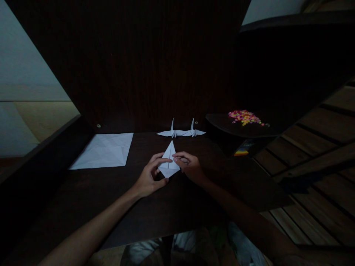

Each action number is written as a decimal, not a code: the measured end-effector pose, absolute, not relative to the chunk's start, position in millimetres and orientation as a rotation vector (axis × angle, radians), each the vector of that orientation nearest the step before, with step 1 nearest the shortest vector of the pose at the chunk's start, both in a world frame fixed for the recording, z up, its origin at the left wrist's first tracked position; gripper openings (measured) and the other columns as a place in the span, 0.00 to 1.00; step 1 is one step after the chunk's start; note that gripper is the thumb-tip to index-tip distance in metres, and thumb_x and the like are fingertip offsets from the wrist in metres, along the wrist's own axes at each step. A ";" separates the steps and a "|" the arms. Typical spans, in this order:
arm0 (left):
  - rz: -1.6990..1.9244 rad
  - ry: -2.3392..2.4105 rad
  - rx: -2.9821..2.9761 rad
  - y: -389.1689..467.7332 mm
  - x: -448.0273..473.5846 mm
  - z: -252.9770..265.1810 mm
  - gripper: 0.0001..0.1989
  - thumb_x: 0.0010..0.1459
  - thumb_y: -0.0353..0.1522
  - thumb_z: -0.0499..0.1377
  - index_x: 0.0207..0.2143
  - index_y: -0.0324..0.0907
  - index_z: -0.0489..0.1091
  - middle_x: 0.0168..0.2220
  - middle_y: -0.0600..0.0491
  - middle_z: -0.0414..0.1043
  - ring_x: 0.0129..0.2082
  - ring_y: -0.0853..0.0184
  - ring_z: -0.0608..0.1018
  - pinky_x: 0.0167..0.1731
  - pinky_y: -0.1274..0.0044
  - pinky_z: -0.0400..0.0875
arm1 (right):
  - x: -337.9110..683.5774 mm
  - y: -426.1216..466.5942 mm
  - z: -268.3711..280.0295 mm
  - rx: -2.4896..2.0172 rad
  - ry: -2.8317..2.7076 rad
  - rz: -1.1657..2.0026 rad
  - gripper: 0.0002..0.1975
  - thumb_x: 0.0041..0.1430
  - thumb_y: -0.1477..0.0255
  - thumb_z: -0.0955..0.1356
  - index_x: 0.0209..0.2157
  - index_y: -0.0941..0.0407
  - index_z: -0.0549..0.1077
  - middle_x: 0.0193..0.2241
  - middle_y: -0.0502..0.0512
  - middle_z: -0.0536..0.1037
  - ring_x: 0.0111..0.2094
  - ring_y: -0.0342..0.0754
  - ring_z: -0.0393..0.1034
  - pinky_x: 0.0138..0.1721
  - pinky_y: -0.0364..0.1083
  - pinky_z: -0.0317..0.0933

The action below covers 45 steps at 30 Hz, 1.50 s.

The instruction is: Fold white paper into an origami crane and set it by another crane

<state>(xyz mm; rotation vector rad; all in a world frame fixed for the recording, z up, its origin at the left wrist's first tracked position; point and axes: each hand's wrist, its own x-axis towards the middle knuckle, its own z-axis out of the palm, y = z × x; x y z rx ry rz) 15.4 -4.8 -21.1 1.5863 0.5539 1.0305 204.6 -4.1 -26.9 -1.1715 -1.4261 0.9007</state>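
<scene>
A kite-shaped piece of folded white paper [169, 172] lies on the dark desk, its long point facing away from me and a crease running down its middle. My left hand [148, 177] grips its left side, index finger across the face and thumb at the bottom corner. At the right edge, my right hand [191, 166] pinches the paper, thumb and index fingertip close together near the centre crease. Just beyond the point stand two white origami cranes [183, 133], side by side with wings touching or overlapping.
A creased white paper sheet [107, 151] lies flat at the left of the desk [133, 218]. On a curved shelf [222, 123] at the right sits a pile of small colourful pieces [246, 117]. A dark wooden panel [138, 66] rises behind, and a raised side board [41, 147] borders the left.
</scene>
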 end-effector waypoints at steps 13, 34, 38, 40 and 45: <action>1.111 0.669 1.469 -4.8 18.2 -17.0 0.30 0.44 0.28 0.68 0.52 0.41 0.67 0.53 0.46 0.63 0.53 0.58 0.72 0.52 0.64 0.70 | 211.6 -6.6 -24.1 -1.073 -1.518 1.045 0.23 0.45 0.69 0.73 0.45 0.59 0.77 0.30 0.53 0.75 0.23 0.37 0.62 0.23 0.38 0.58; 1.122 0.994 1.642 -0.4 10.6 -14.2 0.22 0.52 0.38 0.64 0.48 0.38 0.73 0.41 0.47 0.78 0.34 0.63 0.78 0.37 0.72 0.74 | 210.2 -4.9 -27.4 -1.093 -1.455 1.011 0.19 0.47 0.66 0.74 0.41 0.58 0.79 0.27 0.52 0.75 0.21 0.38 0.63 0.19 0.38 0.55; 1.178 1.040 1.856 -0.4 9.0 -11.3 0.18 0.54 0.36 0.63 0.47 0.41 0.75 0.41 0.49 0.78 0.39 0.61 0.78 0.42 0.71 0.72 | 208.0 -7.6 -24.3 -1.112 -1.560 0.734 0.13 0.50 0.68 0.72 0.38 0.57 0.81 0.24 0.50 0.73 0.22 0.39 0.63 0.22 0.40 0.57; 1.195 1.030 1.937 -0.6 8.8 -10.8 0.17 0.55 0.36 0.62 0.47 0.41 0.75 0.39 0.49 0.79 0.37 0.62 0.79 0.40 0.73 0.73 | 207.7 -8.8 -22.7 -1.084 -1.601 0.587 0.10 0.51 0.69 0.72 0.37 0.56 0.81 0.23 0.51 0.74 0.23 0.41 0.64 0.25 0.41 0.59; 1.220 0.979 2.111 -1.3 8.3 -14.6 0.15 0.58 0.34 0.60 0.47 0.41 0.75 0.35 0.49 0.79 0.31 0.65 0.78 0.34 0.76 0.71 | 206.9 -11.5 -19.4 -0.994 -1.684 0.366 0.06 0.55 0.72 0.71 0.35 0.54 0.81 0.26 0.52 0.75 0.27 0.44 0.67 0.30 0.44 0.62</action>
